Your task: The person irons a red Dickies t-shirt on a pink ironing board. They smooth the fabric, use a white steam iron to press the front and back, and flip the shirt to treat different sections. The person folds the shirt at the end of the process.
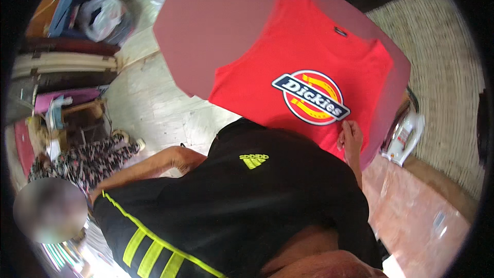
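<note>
The right forearm comes up from the lower edge and reaches forward along the right side of a black garment [242, 201], ending in the right hand [351, 136], which rests on the lower edge of a red T-shirt [309, 56]. The fingers [348, 127] are curled close together with their tips down on the red cloth, just beside the lower right rim of the round printed emblem [311, 97]; whether they pinch the fabric or only press on it cannot be told. The left arm lies bent across the lower left, and the left hand [186, 158] sits at the left edge of the black garment, partly under it, so how far its fingers are open cannot be told. The red T-shirt is spread flat on a dull pink surface [206, 31], front up, collar pointing away, with a small dark tag [340, 32] near the neck. Its emblem is a circle in red and yellow crossed by a dark blue slanted band. The black garment overlaps the shirt's near edge and carries a small yellow-green striped mark [253, 160] plus yellow-green stripes [149, 257] lower left. At right, a white packet [406, 139] lies near a woven mat [442, 67].
</note>
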A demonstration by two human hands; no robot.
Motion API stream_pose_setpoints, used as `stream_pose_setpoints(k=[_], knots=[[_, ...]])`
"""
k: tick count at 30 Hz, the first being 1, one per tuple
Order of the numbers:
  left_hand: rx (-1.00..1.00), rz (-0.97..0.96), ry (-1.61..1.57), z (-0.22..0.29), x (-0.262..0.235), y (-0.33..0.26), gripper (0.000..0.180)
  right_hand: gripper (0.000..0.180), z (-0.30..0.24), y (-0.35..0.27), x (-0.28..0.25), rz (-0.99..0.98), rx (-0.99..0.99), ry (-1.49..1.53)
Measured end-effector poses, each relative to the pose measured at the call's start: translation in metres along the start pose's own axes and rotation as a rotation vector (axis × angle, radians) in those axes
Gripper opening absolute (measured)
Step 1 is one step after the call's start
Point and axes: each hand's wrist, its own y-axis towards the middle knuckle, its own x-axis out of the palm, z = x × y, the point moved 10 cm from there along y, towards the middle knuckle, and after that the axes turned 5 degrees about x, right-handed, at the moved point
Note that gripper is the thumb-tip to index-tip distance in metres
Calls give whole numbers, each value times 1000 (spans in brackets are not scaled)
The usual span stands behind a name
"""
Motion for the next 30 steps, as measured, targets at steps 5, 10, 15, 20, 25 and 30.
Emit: stream_pose_setpoints(k=[5,10,15,20,25,30], knots=[[-4,-63,58,-13,-8,-9,11,20,-11,-8,0,55,-8,60],[-57,-99,104,-4,-13,-22,10,19,-8,-5,0,37,-38,30],[-67,-121,179,-2,-30,-15,10,20,-9,-8,2,58,-17,88],[-51,-159,258,11,-47,-10,9,19,-14,-10,1,75,-31,52],[-15,-224,413,55,-65,1,9,18,-14,-10,6,31,5,94],[685,464,541,204,-147,39,2,13,-56,2,-12,209,-196,-27]])
